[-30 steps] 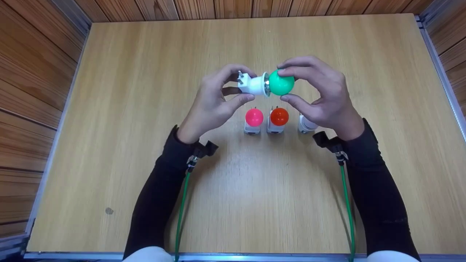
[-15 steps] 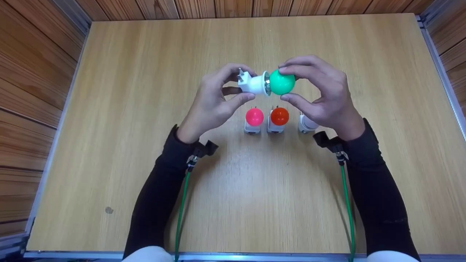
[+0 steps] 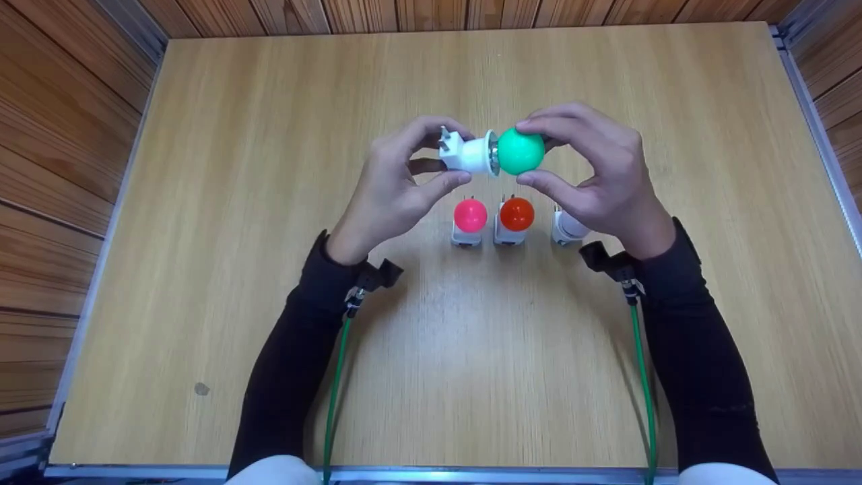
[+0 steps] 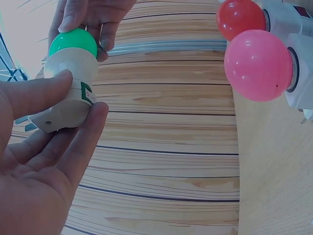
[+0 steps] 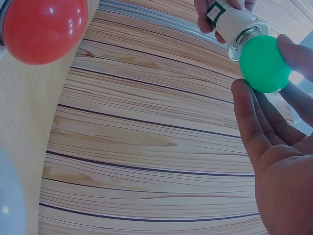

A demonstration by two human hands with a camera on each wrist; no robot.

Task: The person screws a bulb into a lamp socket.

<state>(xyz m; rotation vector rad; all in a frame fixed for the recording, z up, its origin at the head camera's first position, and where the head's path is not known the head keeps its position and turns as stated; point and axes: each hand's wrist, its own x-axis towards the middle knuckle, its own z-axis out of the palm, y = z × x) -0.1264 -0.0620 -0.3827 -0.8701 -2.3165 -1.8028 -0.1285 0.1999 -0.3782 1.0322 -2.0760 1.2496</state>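
Above the table, my left hand (image 3: 394, 188) grips a white plug-in lamp socket (image 3: 466, 155) between thumb and fingers, its metal prongs pointing left. My right hand (image 3: 599, 168) pinches a green light bulb (image 3: 520, 151) by its round globe. The bulb's metal base sits in the mouth of the socket, with part of the metal still showing in the right wrist view. A label marks the socket's side (image 4: 87, 92) in the left wrist view. Nearer me on the table stand a pink bulb (image 3: 470, 215) and a red-orange bulb (image 3: 516, 214), each in a white socket.
Beneath my right hand is another white socket (image 3: 568, 229) with a white bulb, partly hidden by the hand. Wooden plank walls (image 3: 60, 202) edge the table (image 3: 269, 337). Green cables (image 3: 338, 391) run from both wrist cameras toward the front edge.
Both hands stay almost in place around the socket and green bulb. The socket's prongs have turned slightly upward since the first frame; the right fingers shift only a little on the bulb.
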